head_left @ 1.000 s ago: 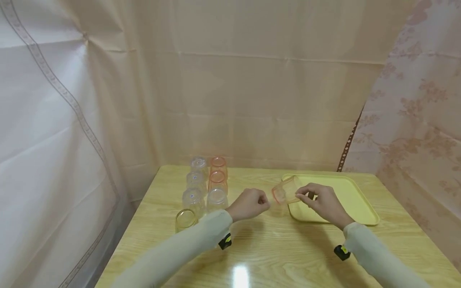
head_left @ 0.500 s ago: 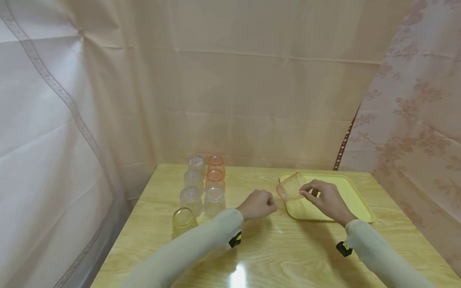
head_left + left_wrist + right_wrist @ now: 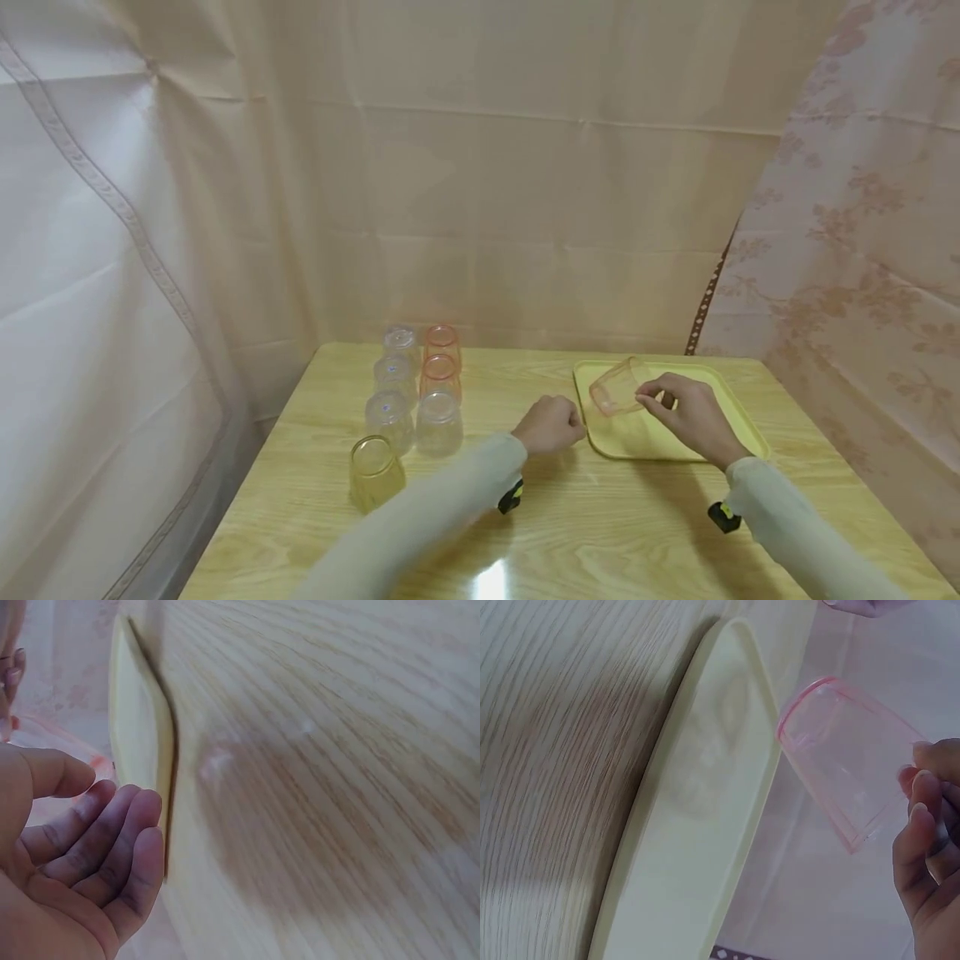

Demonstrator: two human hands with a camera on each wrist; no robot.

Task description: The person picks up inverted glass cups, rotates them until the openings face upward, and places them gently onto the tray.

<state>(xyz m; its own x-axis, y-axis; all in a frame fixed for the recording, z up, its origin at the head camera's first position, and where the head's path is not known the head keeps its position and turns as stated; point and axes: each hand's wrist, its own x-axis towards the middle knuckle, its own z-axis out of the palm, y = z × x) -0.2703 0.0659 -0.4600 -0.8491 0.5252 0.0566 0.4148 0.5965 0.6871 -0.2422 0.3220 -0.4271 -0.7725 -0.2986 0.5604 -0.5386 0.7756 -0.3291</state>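
My right hand (image 3: 693, 417) pinches a clear pink-tinted tumbler (image 3: 618, 389) at its edge between thumb and fingers. The tumbler is tilted and hangs above the yellow tray (image 3: 675, 452); in the right wrist view the tumbler (image 3: 847, 754) stands clear of the tray (image 3: 705, 847). My left hand (image 3: 550, 425) is beside the tray's left edge, holding nothing. Its fingers are loosely curled in the left wrist view, with a gap between the thumb and the fingertips (image 3: 139, 802).
Upside-down tumblers stand in two columns on the left of the wooden table (image 3: 600, 533): several clear ones (image 3: 440, 425), two pink ones (image 3: 441, 375) and a yellow one (image 3: 377, 475) nearest me. Curtains (image 3: 525, 208) enclose the back and sides.
The right hand has carried the pink tumbler slightly right, farther over the tray, and away from the left hand. My left hand has followed rightward to the tray's edge.
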